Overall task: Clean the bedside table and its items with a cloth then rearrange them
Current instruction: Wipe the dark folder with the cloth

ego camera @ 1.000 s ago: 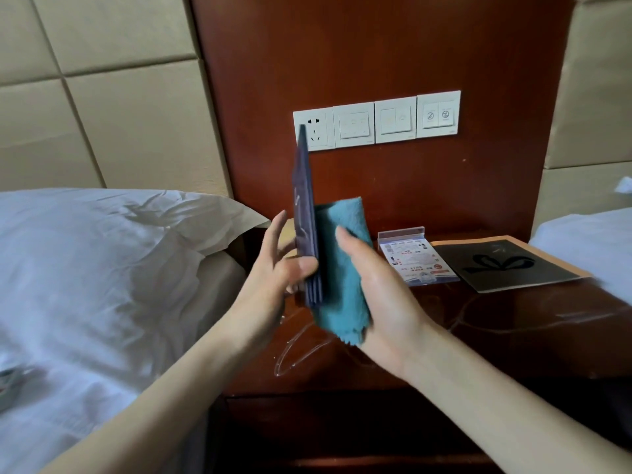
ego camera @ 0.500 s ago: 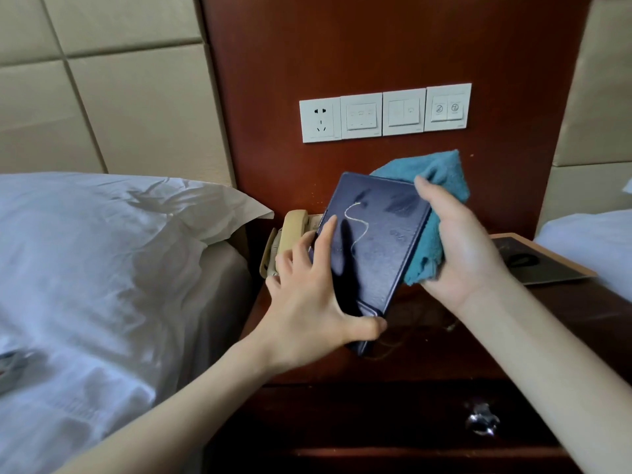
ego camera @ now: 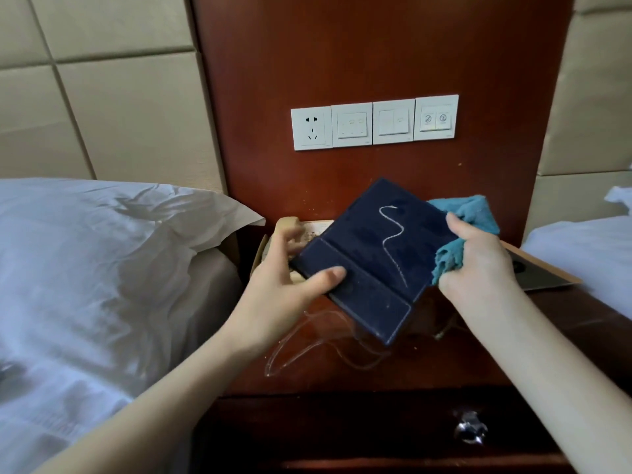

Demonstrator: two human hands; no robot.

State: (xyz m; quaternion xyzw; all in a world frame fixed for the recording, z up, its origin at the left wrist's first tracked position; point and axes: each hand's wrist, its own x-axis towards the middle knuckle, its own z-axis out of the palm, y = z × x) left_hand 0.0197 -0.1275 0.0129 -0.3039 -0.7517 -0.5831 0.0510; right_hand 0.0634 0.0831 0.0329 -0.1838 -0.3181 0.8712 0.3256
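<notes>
Head view gives me both hands up over the bedside table, with a dark blue folder between them. The folder is off the table top, tilted, its cover facing me; a thin white squiggle runs down the cover, and a seam marks off a narrower strip along its lower left side.

My left hand pinches the folder at its left corner: the thumb lies flat on the cover, and the fingers reach behind it, where they are blurred. My right hand is closed round a bunched teal cloth, with the thumb laid against the folder's right edge. The cloth sticks out above and below that fist, touching the folder's edge.

Behind the folder, at the back left of the table, sits a beige telephone, mostly hidden. A thin cable loops across the glossy wood below the folder. A black card with a tan border lies at the right, partly behind my right hand. White wall switches run along the wooden panel above, a white pillow lies to the left, and a metal drawer knob shows at the bottom.
</notes>
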